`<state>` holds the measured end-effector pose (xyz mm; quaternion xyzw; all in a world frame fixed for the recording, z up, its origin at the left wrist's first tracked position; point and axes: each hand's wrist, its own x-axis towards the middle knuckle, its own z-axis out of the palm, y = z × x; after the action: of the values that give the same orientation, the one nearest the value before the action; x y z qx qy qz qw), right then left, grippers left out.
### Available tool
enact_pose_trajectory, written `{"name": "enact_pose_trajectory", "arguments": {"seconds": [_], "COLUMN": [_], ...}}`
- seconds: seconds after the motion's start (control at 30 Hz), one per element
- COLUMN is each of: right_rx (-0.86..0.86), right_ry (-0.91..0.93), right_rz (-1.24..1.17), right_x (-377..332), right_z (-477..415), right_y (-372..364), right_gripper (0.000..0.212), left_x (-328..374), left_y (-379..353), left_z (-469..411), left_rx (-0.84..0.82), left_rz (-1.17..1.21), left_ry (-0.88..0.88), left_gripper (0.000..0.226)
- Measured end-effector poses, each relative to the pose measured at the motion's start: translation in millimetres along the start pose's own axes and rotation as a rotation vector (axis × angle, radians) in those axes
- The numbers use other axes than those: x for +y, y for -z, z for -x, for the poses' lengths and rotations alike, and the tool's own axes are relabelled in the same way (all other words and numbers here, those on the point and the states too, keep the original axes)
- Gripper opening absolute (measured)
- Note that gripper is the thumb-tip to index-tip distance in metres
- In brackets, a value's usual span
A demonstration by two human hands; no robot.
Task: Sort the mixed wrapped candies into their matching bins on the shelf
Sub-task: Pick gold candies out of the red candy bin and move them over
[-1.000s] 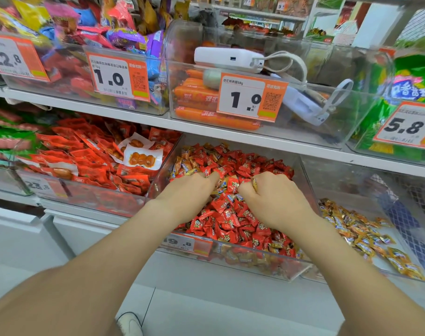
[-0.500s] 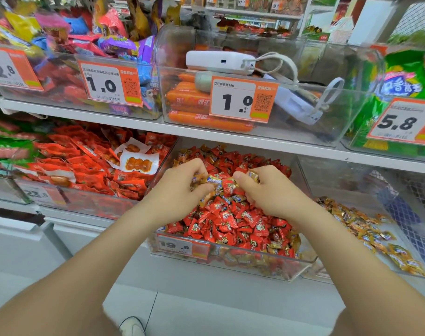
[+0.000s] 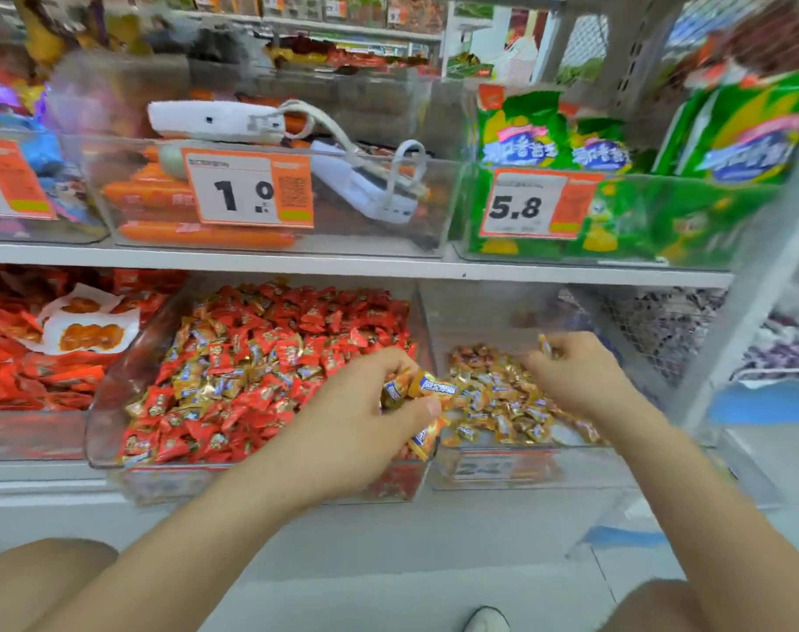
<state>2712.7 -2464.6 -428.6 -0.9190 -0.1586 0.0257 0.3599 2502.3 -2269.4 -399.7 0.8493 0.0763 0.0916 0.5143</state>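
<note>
1. Bottom edge: a white shoe point(image 3: 486, 621) on pale floor, cut off by the frame.
2. Lower centre: the left hand point(image 3: 361, 417), grip curled round several crinkly gold-wrapped candies point(image 3: 427, 387), hangs over the wall between two clear plastic bins.
3. Right of it, the right hand point(image 3: 584, 380) pinches one gold candy point(image 3: 545, 346) above the gold-candy bin point(image 3: 502, 469).
4. Centre: the red-candy bin point(image 3: 110, 403), gold wrappers mixed among red.
5. Upper shelf: orange sausages point(image 3: 197, 234), green bags point(image 3: 548, 134), blurred.
</note>
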Motion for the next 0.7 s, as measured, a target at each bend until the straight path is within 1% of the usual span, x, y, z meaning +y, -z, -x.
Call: {"name": "enact_pose_trajectory", "arguments": {"seconds": [0.03, 0.1, 0.13, 0.2, 0.3, 0.37, 0.43, 0.47, 0.5, 0.57, 0.63, 0.7], "right_rx": [0.0, -0.092, -0.154, -0.229, -0.248, -0.219, -0.202, -0.215, -0.233, -0.226, -0.199, -0.198], "right_ry": [-0.025, -0.097, -0.117, -0.083, -0.004, 0.036, 0.061, 0.072, 0.09, 0.155, 0.239, 0.325], "right_rz": [0.047, -0.018, -0.065, -0.15, -0.173, -0.11, -0.024, -0.015, -0.015, -0.013, -0.038, -0.069], "right_x": [17.4, 41.1, 50.3, 65.2, 74.3, 78.4, 77.7, 74.5, 68.4, 50.1, 23.4, -6.0], "right_z": [-7.9, -17.7, -20.8, -26.8, -27.3, -26.7, -23.5, -20.2, -15.9, -7.7, 3.2, 15.4], "right_y": [1.5, 5.2, 6.8, 10.4, 18.8, 23.9, 27.9, 29.2, 29.9, 28.1, 22.3, 13.7], "right_gripper": [0.037, 0.016, 0.012, 0.029, 0.038, 0.039, 0.032, 0.028, 0.026, 0.024, 0.024, 0.024], "left_x": [7.2, 19.1, 23.3, 27.0, 16.9, 8.1, 3.5, 3.0, 2.8, 2.6, 1.4, -1.9], "left_y": [-12.7, -38.3, -50.8, -74.4, -106.7, -121.2, -127.7, -127.0, -123.8, -109.3, -86.7, -58.9], "left_z": [-8.0, -28.3, -40.2, -66.3, -108.5, -127.4, -134.0, -132.5, -128.4, -110.7, -84.0, -56.2], "left_rx": [-0.011, -0.01, -0.003, 0.006, 0.007, -0.043, -0.16, -0.196, -0.202, -0.153, -0.02, 0.192], "left_rz": [-0.047, -0.165, -0.22, -0.276, -0.315, -0.287, -0.305, -0.362, -0.43, -0.562, -0.725, -0.862], "left_ry": [-0.041, -0.105, -0.122, -0.118, -0.017, 0.062, 0.088, 0.053, -0.019, -0.242, -0.412, -0.46], "left_gripper": [0.011, 0.009, 0.008, 0.007, 0.008, 0.02, 0.034, 0.037, 0.035, 0.024, 0.023, 0.03]}}
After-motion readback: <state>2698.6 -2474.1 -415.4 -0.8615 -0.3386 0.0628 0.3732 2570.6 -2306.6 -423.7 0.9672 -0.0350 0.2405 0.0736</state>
